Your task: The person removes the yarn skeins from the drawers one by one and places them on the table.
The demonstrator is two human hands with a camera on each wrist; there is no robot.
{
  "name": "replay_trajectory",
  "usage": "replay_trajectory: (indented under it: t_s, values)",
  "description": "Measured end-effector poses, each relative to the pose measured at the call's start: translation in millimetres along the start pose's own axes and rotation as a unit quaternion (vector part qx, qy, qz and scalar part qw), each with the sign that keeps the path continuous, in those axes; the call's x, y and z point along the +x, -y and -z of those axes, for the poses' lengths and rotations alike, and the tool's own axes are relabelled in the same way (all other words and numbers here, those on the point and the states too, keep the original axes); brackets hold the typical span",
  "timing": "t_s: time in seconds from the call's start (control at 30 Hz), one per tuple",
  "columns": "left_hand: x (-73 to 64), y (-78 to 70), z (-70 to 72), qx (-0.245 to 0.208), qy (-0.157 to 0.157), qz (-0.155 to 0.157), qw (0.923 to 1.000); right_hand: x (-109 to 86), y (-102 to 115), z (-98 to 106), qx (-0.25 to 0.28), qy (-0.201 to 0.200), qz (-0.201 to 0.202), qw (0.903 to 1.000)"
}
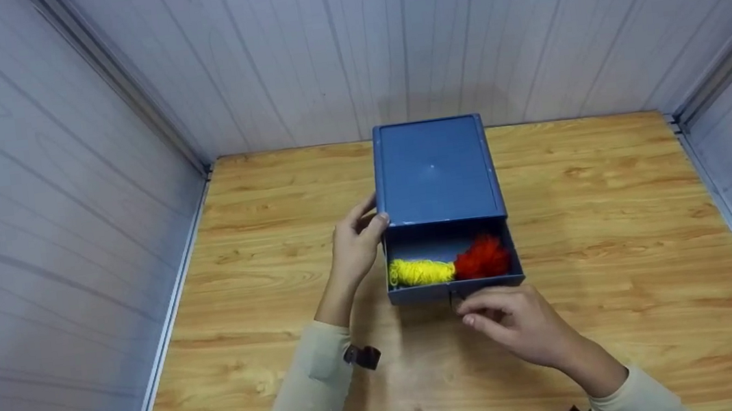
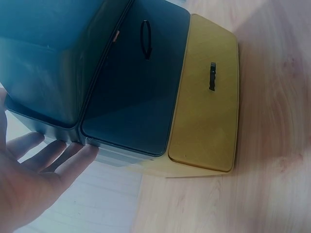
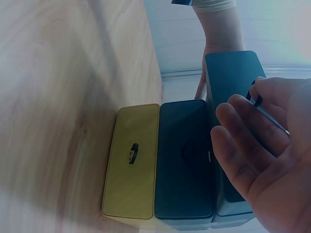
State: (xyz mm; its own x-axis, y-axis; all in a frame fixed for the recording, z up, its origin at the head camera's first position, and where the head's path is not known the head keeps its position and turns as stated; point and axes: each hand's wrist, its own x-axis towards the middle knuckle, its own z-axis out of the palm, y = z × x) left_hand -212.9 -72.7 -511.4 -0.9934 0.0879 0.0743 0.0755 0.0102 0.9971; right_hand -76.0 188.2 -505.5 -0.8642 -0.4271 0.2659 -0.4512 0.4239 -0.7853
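Standing at far middle of the wooden table, close to the far wall: blue drawer unit, three drawers stacked. Pulled out toward the near side: top drawer. Closed below it, as seen from both wrists: blue middle drawer, then yellow bottom drawer at table level, each with a small dark handle on its front.

Lying inside the top drawer, near its front wall: yellow yarn bundle on the left, stretched crosswise; red fluffy bundle on the right, touching or nearly touching its end; unable to tell which.

Left hand: against the left side of the unit, thumb at the near left top corner, fingers fairly straight, slightly spread, tips on the side wall.

Right hand: in front of the top drawer, fingers bent, gripping its black handle by the fingertips; remaining fingers curled loosely just beside it.

On both forearms: pale sleeves, with a dark wrist device at the left cuff.
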Motion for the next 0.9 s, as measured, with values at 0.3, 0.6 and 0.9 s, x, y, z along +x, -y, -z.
replay_trajectory:
  t_s: [0.3, 0.6, 0.9]
  values:
    - [-1.5, 0.7, 0.9, 0.009, 0.006, -0.001, 0.9999, -5.2, 4, -1, 0.007, 0.008, -0.01, 0.9999]
    - [-0.5, 1.0, 0.4, 0.004, -0.001, -0.004, 1.0, -9.1, 4, -2, 0.008, 0.009, -0.001, 0.9999]
    - [0.9, 0.8, -0.2, 0.0, -0.004, -0.005, 1.0, -12.3, 5, -5, 0.013, 0.019, -0.025, 0.9994]
